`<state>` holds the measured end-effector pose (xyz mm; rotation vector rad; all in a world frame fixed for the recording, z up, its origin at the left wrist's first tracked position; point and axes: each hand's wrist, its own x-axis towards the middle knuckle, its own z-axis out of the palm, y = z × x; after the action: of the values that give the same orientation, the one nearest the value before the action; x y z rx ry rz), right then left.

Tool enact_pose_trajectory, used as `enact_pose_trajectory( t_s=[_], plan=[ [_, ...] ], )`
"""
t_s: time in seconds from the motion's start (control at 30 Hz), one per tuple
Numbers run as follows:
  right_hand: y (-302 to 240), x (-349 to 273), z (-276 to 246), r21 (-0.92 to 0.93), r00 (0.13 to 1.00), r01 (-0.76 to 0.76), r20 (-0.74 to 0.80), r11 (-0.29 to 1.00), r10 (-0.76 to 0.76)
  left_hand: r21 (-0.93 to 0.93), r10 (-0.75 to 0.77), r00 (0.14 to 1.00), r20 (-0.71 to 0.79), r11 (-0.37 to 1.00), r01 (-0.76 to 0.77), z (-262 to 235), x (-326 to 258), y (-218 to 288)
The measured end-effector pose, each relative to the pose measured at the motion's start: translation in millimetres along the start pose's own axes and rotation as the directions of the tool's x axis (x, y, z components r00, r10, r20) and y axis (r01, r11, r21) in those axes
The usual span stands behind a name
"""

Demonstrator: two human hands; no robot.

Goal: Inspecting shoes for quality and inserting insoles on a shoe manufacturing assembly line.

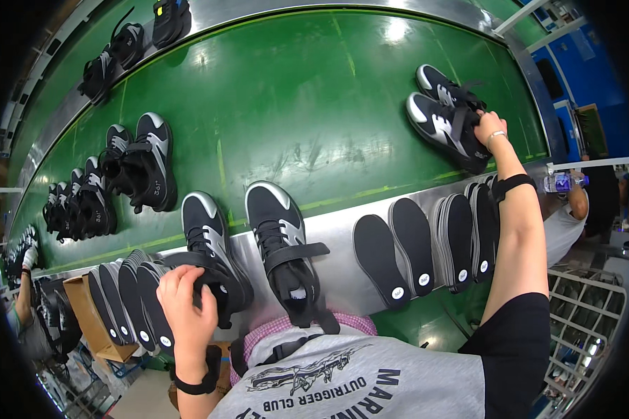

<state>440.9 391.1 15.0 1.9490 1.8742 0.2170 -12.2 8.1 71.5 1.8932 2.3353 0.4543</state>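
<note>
At the far right, my right hand (491, 126) is closed on the heel and collar of a black and silver sneaker (444, 126). Its mate, another sneaker (437, 80), lies just behind it on the green belt. In front of me two more sneakers rest on the metal edge, toes pointing away: a left one (206, 223) and a right one (276, 216) with its strap sticking out sideways. My left hand (186, 304) is beside the left sneaker's collar, fingers bent and thumb apart, with nothing visible in its grasp.
Stacks of black insoles with white round stickers lie along the metal ledge, right (412, 237) and left (129, 293), beside a cardboard box (91, 314). More sneakers (147, 160) line the belt at left. Another person's gloved hand (30, 257) is at far left. A co-worker holds a bottle (562, 183) at right.
</note>
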Motion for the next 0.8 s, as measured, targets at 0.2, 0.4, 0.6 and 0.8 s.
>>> enact_pose_trajectory(
  t_s=[0.2, 0.4, 0.6, 0.8],
  plan=[
    [-74, -20, -18, 0.221, 0.975, 0.083, 0.181, 0.972, -0.125, -0.392, 0.231, 0.951, 0.206, 0.910, -0.136, 25, 5, 54],
    [-85, -123, -22, 0.194, 0.740, 0.458, -0.624, 0.868, -0.251, -0.318, 0.277, 0.944, 0.178, 0.924, -0.211, 64, 3, 58],
    [-93, -267, 22, 0.346, 0.967, 0.193, 0.093, 0.918, -0.238, -0.701, -0.030, 0.992, 0.121, 0.705, 0.107, 73, 1, 44],
    [-101, -299, 58, 0.322, 0.999, -0.032, 0.035, 0.946, 0.022, -0.555, 0.350, 0.931, -0.100, 0.757, -0.344, 70, -5, 49]
  ],
)
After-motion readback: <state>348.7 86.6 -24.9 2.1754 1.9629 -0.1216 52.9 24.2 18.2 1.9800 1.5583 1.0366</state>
